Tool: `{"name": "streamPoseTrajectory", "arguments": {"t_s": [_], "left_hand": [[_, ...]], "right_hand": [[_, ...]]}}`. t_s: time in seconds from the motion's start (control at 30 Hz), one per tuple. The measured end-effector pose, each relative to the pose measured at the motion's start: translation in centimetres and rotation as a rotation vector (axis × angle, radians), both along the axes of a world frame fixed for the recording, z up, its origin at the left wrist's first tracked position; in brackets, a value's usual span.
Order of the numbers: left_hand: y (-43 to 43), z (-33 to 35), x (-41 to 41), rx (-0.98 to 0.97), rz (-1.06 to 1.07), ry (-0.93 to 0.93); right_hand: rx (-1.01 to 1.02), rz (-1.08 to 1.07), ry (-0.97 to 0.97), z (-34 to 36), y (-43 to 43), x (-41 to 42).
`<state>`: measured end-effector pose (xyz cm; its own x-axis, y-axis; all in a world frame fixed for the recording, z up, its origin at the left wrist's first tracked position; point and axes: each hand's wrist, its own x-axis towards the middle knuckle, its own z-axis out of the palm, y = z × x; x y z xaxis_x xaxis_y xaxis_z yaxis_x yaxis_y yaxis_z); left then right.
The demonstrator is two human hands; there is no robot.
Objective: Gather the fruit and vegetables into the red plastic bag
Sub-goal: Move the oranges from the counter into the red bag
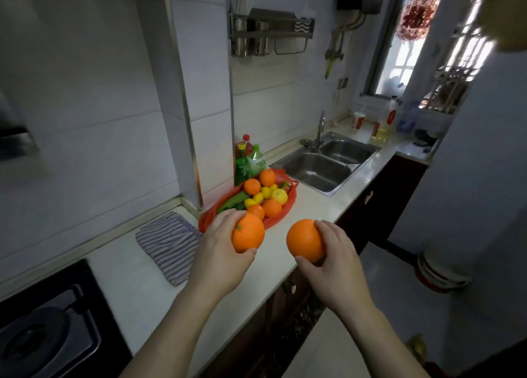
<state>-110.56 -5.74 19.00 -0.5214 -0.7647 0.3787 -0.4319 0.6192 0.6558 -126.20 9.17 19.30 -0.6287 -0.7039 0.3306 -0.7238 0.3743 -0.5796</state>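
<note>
My left hand [221, 249] grips an orange [247, 233] just in front of the red plastic bag [281, 216], above the white counter. My right hand [333, 259] holds a second orange [304, 240] over the counter's front edge, to the right of the first. The bag lies open on the counter and holds several oranges [267, 177], small yellow fruits [265, 192] and green vegetables [234, 200].
A striped cloth [168, 242] lies left of the bag. Green bottles [248, 161] stand behind it by the wall corner. A double steel sink [328, 163] with a tap sits further right. A black gas hob [48, 329] is at the near left.
</note>
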Motion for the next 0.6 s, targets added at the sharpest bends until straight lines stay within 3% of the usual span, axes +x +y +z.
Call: {"name": "streamPoseTrajectory", "arguments": {"t_s": [0.3,0.6], "left_hand": [[-0.4,1.3,-12.6,0.011,0.093,-0.013],[-6.5,0.0,-16.5,0.027,0.216,-0.039]], "right_hand": [[-0.006,0.124,-0.004,1.6,-2.9,-14.6],[-0.008,0.275,-0.012,0.9,-11.1,-20.6]]}}
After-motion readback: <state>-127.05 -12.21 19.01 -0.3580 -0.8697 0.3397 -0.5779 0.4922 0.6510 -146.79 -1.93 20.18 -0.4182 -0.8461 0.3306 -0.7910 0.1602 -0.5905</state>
